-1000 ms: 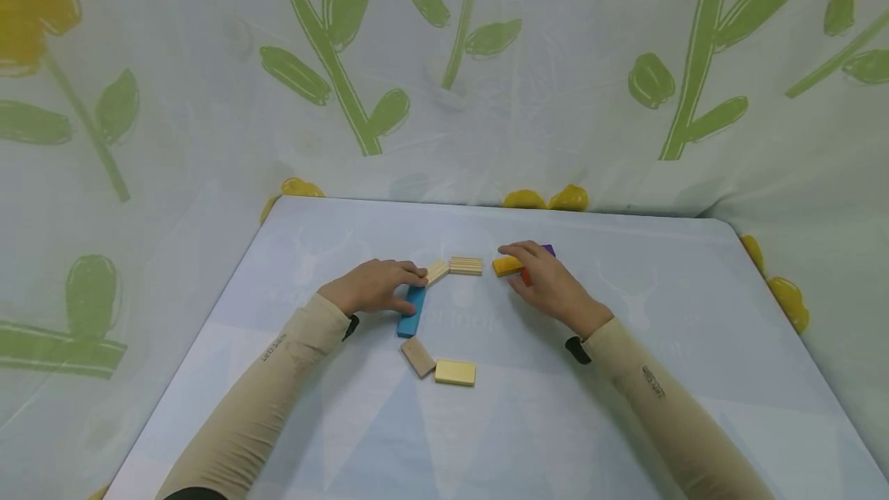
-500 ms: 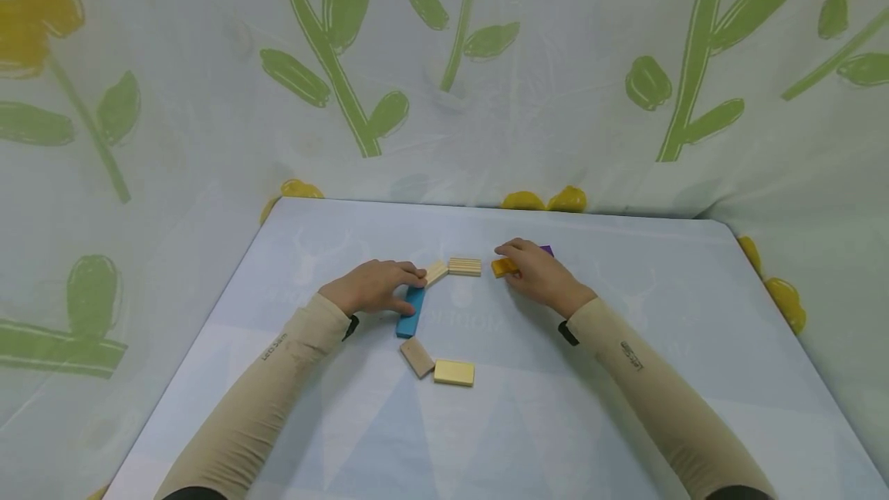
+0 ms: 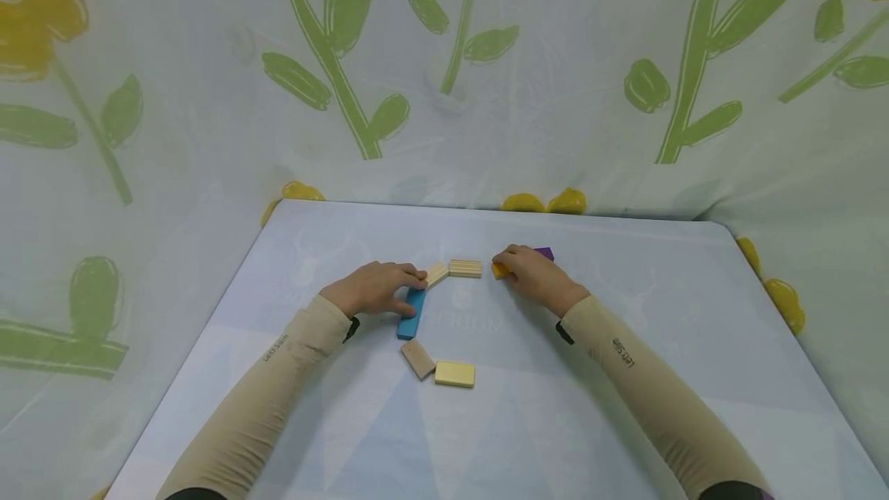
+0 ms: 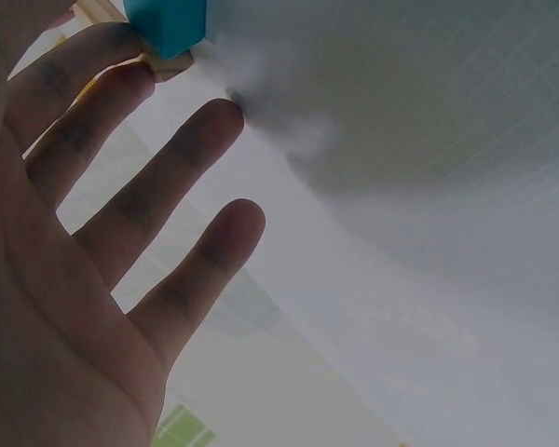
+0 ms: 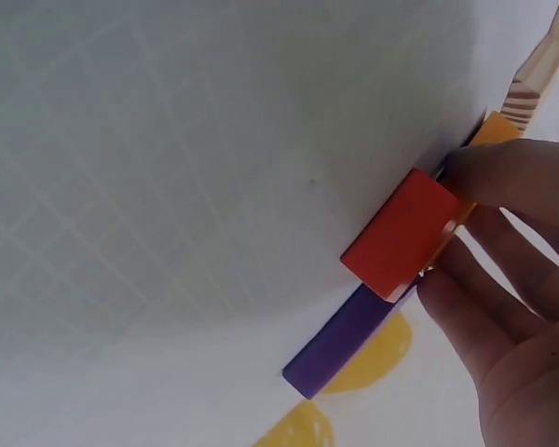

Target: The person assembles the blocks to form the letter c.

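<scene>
In the head view my left hand [image 3: 375, 286] rests against a blue block [image 3: 411, 315], thumb and index finger touching it. The left wrist view shows its other fingers [image 4: 172, 163] spread and fairly straight near the block's end. My right hand [image 3: 538, 276] pinches an orange block [image 5: 494, 132] between thumb and fingers at the back of the table. Beside that hand, a red block [image 5: 402, 235] and a purple block [image 5: 340, 345] show in the right wrist view. From the head view the hand covers the red block and most of the orange one.
A curved row continues with a pale wooden block [image 3: 437, 275], a ridged wooden block [image 3: 465, 268], a brown block [image 3: 417, 359] and a pale yellow block [image 3: 454, 374]. A flower-printed curtain [image 3: 528, 122] stands behind the white table [image 3: 625, 407].
My right hand has moved slightly left, and its fingers have closed around the orange block. The red block is now hidden from the head view. My left hand has stayed still.
</scene>
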### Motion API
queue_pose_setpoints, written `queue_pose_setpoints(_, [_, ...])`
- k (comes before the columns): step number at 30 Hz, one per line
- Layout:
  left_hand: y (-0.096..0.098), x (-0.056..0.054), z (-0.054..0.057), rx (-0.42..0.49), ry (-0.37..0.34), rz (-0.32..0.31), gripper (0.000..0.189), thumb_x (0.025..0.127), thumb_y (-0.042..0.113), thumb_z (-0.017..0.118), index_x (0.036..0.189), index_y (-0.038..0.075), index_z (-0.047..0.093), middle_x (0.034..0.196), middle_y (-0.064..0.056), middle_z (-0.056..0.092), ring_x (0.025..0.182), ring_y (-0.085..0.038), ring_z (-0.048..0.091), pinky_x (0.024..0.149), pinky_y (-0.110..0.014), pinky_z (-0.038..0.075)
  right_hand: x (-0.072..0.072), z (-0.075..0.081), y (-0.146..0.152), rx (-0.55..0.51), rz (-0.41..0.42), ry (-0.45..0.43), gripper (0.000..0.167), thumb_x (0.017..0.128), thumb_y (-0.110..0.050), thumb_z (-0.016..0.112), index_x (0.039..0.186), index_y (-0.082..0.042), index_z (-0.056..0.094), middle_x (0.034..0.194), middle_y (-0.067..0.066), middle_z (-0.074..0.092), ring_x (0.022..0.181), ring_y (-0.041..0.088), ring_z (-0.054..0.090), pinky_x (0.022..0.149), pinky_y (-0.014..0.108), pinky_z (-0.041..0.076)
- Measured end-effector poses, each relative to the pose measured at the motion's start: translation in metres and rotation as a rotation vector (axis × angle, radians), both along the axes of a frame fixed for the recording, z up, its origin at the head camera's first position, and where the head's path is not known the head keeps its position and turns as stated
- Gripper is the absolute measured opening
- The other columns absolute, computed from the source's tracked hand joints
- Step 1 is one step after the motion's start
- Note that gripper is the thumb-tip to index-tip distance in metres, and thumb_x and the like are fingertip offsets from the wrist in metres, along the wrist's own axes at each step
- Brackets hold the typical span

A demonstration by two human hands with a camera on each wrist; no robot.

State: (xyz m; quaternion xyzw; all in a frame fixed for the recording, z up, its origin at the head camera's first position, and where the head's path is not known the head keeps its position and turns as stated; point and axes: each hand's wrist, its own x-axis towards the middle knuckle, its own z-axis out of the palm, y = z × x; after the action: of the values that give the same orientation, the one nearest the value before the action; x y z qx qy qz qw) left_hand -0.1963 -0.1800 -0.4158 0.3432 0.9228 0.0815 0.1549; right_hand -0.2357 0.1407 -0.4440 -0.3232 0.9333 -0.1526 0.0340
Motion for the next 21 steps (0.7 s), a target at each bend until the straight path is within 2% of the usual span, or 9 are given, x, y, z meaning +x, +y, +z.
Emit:
queue_pose_setpoints(13, [-0.0004, 0.001, -0.0006, -0.002, 0.0, 0.003, 0.059, 0.093, 0.037, 0.075, 0.142, 0.009, 0.061, 0.15, -0.006, 0.053, 0.138, -0.03, 0.049, 0.109, -0.055, 0.042, -0.0011, -0.0066, 0.0003, -0.036, -0.006, 0.05, 0.033, 0.091, 0.003, 0.073, 0.123, -0.003, 0.07, 0.121, 0.012, 0.066, 0.115, 0.028, 0.062, 0.102, 0.04, 0.051])
queue_pose_setpoints(21, [-0.0009, 0.0, -0.0023, 0.0, 0.004, 0.001, 0.059, 0.093, 0.038, 0.075, 0.142, 0.009, 0.06, 0.15, -0.006, 0.053, 0.137, -0.029, 0.05, 0.109, -0.054, 0.042, 0.0013, 0.0012, -0.0028, -0.074, -0.08, 0.044, 0.035, 0.09, -0.001, 0.075, 0.125, -0.004, 0.068, 0.119, 0.011, 0.065, 0.112, 0.026, 0.061, 0.103, 0.041, 0.05])
